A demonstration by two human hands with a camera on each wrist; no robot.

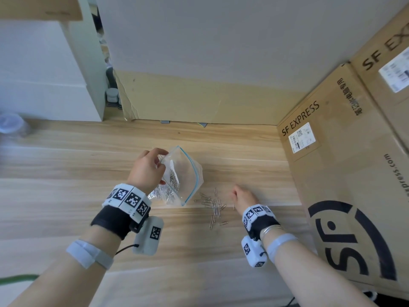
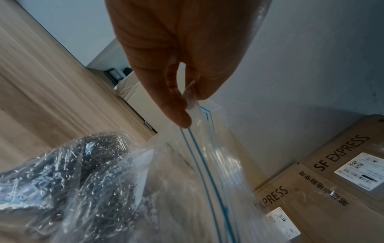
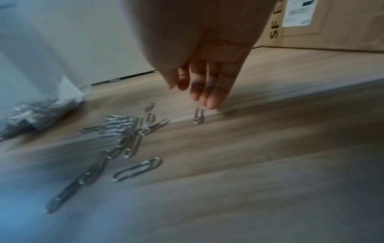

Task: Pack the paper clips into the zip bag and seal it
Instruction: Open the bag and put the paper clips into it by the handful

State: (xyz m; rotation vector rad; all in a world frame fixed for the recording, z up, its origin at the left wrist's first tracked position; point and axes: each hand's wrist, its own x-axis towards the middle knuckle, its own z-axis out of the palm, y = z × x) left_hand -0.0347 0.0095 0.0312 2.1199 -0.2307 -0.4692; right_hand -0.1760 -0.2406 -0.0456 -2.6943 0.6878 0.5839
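A clear zip bag (image 1: 183,173) with a blue zip line stands on the wooden table, its mouth gaping upward, with a heap of silver paper clips (image 1: 173,178) inside. My left hand (image 1: 147,167) pinches the bag's top edge (image 2: 192,100) between thumb and fingers. Several loose paper clips (image 1: 213,207) lie scattered on the table just right of the bag. My right hand (image 1: 242,196) hovers low beside them, fingers straight and pointing down (image 3: 207,95), holding nothing. One single clip (image 3: 198,115) lies just under those fingertips.
Large SF Express cardboard boxes (image 1: 345,173) stand along the right side of the table. A flat cardboard sheet (image 1: 199,96) leans against the wall behind. A blurred clear container (image 1: 12,125) sits at the far left.
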